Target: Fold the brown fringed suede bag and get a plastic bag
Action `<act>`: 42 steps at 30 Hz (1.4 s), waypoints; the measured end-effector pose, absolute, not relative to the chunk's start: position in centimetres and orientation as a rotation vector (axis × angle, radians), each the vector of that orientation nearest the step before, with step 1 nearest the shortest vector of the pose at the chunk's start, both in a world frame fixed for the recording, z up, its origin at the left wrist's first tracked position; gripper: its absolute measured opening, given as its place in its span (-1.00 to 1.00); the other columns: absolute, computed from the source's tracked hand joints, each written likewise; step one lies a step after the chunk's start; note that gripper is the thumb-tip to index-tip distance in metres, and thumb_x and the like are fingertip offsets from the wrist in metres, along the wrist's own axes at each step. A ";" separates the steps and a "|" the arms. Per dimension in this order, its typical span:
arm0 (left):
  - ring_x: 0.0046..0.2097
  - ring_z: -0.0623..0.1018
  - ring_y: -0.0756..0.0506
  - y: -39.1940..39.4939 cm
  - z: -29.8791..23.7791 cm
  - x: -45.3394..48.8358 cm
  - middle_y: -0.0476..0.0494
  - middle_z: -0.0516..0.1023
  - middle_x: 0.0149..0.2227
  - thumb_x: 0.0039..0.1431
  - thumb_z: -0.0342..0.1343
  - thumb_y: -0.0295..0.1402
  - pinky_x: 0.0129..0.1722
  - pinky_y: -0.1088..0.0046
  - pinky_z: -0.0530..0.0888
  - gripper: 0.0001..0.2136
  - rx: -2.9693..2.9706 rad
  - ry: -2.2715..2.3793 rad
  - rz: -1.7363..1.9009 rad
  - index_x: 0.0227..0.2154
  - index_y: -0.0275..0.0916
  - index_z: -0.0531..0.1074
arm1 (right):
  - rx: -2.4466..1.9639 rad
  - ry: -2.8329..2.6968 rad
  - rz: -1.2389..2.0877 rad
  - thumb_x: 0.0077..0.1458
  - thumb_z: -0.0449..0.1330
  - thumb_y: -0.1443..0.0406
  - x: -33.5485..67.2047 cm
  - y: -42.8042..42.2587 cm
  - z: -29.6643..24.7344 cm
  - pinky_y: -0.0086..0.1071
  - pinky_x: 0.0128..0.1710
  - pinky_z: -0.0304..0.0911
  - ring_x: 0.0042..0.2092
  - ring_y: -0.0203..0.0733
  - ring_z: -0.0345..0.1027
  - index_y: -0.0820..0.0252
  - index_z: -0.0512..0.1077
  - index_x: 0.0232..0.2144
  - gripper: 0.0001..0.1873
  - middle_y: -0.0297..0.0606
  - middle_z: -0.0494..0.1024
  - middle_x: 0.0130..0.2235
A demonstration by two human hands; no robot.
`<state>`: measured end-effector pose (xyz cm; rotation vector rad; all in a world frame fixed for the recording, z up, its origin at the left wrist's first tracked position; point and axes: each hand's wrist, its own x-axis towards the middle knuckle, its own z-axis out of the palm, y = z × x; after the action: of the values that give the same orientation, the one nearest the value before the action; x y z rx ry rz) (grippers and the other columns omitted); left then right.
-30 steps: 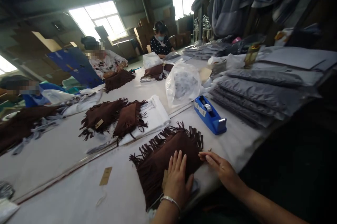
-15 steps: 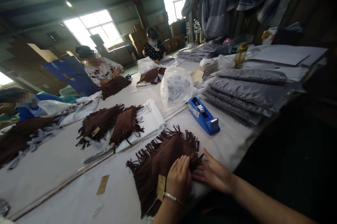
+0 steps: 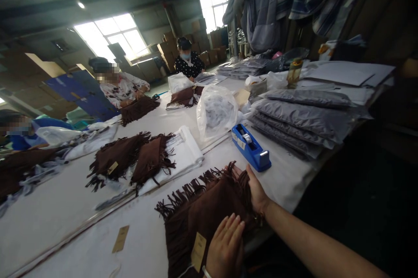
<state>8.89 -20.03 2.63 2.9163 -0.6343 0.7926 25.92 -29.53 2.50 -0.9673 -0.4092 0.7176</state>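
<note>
Pressing flat on the near end of the brown cloth (image 3: 202, 208) with the left hand (image 3: 225, 247), fingers straight and close together, just right of a paper tag (image 3: 198, 252) fixed to that cloth. Bracing the cloth's right edge with the right hand (image 3: 255, 187), open, fingers straight and together, tips in the fringe at the far corner. Spread at the near edge of the white table (image 3: 287, 177), fringe outward on the far and left sides. Just beyond the right hand, apart from it, a blue tape dispenser (image 3: 251, 147). Left of the cloth, on bare table, a loose tag (image 3: 120, 239). Farther off, two more brown pieces (image 3: 130, 160), one overlapping a folded white cloth (image 3: 187, 151); then a clear bag (image 3: 215, 112) and a stack of grey packs (image 3: 303, 121). Across the table, a person (image 3: 120, 84) with hands at another brown piece.
</note>
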 end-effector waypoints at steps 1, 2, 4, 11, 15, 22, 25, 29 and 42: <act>0.08 0.44 -0.12 -20.3 2.7 8.8 -0.16 0.45 0.03 0.06 -0.02 -0.58 -0.05 0.26 0.56 -0.59 2.875 -0.638 0.788 0.02 -0.38 0.30 | -1.130 -0.558 0.662 0.19 -0.41 -0.16 25.5 -29.2 2.7 -0.08 0.29 -0.14 0.27 -0.11 -0.06 0.19 -0.02 0.26 -0.20 -0.16 0.12 0.24; 0.04 0.47 -0.12 -20.6 2.9 8.7 -0.14 0.48 -0.01 0.06 0.00 -0.57 -0.07 0.27 0.56 -0.62 2.821 -0.622 0.795 -0.01 -0.35 0.33 | -1.291 -0.727 0.613 0.20 -0.29 -0.15 25.0 -28.9 2.7 -0.09 0.32 -0.26 0.29 -0.11 -0.13 0.16 0.03 0.24 -0.25 -0.20 0.10 0.25; -0.09 0.55 -0.08 -21.2 3.3 8.4 -0.09 0.56 -0.12 0.06 0.03 -0.57 -0.15 0.34 0.57 -0.67 2.691 -0.548 0.838 -0.08 -0.29 0.38 | -1.588 -1.063 0.524 0.16 -0.03 -0.10 24.0 -28.0 2.4 -0.11 0.34 -0.45 0.32 -0.10 -0.26 0.16 0.12 0.21 -0.29 -0.20 0.07 0.27; -0.19 0.53 -0.01 -16.5 5.6 4.3 -0.01 0.55 -0.24 0.14 0.07 -0.45 -0.09 0.41 0.46 -0.73 2.416 0.224 0.865 -0.10 -0.10 0.42 | -1.999 -1.548 0.437 0.20 -0.04 -0.05 22.5 -27.5 2.6 -0.09 0.34 -0.42 0.33 -0.13 -0.43 0.18 -0.07 0.28 -0.26 -0.20 -0.14 0.32; 0.05 0.44 -0.14 -9.3 5.7 0.6 -0.12 0.46 0.00 0.15 0.03 -0.16 0.14 0.26 0.36 -0.67 1.787 1.006 0.497 -0.07 -0.18 0.40 | -1.554 -1.626 0.658 0.24 -0.02 0.04 22.8 -29.5 5.0 -0.13 0.34 -0.30 0.32 -0.17 -0.26 -0.03 0.09 0.22 -0.46 -0.34 -0.04 0.30; -0.04 0.52 -0.13 -2.5 4.5 -1.6 -0.38 0.46 -0.01 0.19 0.02 -0.31 0.02 0.36 0.46 -0.58 0.874 1.100 0.183 0.07 -0.41 0.21 | -1.265 -0.050 1.003 0.22 -0.02 0.02 30.8 -33.4 3.2 -0.13 0.11 0.22 0.02 -0.02 0.34 0.39 0.33 -0.02 -0.46 0.09 0.41 0.00; -0.15 0.57 -0.09 -1.6 5.2 0.5 -0.32 0.52 -0.10 0.16 0.07 -0.25 -0.18 0.46 0.52 -0.60 0.801 1.028 0.028 -0.01 -0.39 0.26 | -1.149 0.062 1.415 0.17 0.04 -0.03 33.6 -32.0 2.4 -0.25 -0.06 0.36 -0.06 -0.04 0.40 0.43 0.32 -0.02 -0.39 0.15 0.40 0.00; -0.12 0.56 -0.12 -0.5 5.5 4.6 -0.31 0.55 -0.15 0.18 0.05 -0.17 -0.12 0.41 0.49 -0.59 0.737 0.791 -0.185 -0.08 -0.45 0.33 | -0.953 -0.120 1.738 0.19 0.03 -0.02 34.0 -26.6 2.2 -0.40 -0.12 0.36 -0.15 -0.20 0.43 0.39 0.39 -0.14 -0.46 -0.03 0.51 -0.14; 0.04 0.46 -0.18 -1.2 6.8 13.1 -0.28 0.45 0.03 0.23 -0.04 -0.19 0.17 0.19 0.30 -0.57 1.157 0.307 -0.364 0.07 -0.37 0.32 | -1.195 -0.752 1.615 0.20 0.08 0.11 31.5 -19.9 6.1 -0.21 0.16 0.11 0.01 -0.07 0.33 0.30 0.39 0.00 -0.56 -0.14 0.49 -0.06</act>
<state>13.06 -1.25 6.84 1.1569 0.3070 -0.3638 31.55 -19.93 6.10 -1.1951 -0.7521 1.6152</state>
